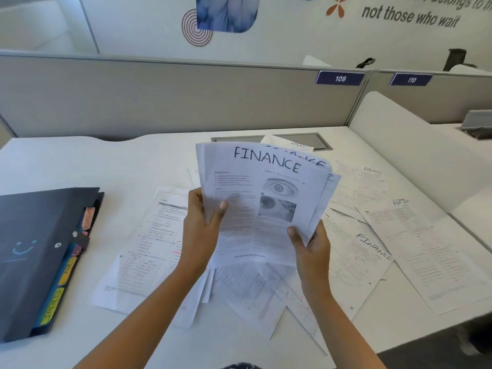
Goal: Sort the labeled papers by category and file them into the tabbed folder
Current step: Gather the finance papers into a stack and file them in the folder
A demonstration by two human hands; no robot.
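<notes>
An open-plan office: a grey partition (159, 97) carries number plates (340, 78) 109 and 110, and a wall (292, 30) behind it bears a printed slogan (410, 16). In front of it a white desk (80, 161) holds a tabbed folder (40, 249) and papers (415, 235)

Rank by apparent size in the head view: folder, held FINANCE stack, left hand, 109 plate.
Largest: folder and FINANCE stack look alike; the stack is raised off the desk, so I won't rank them.
Next: left hand.
Smallest: 109 plate.
</notes>
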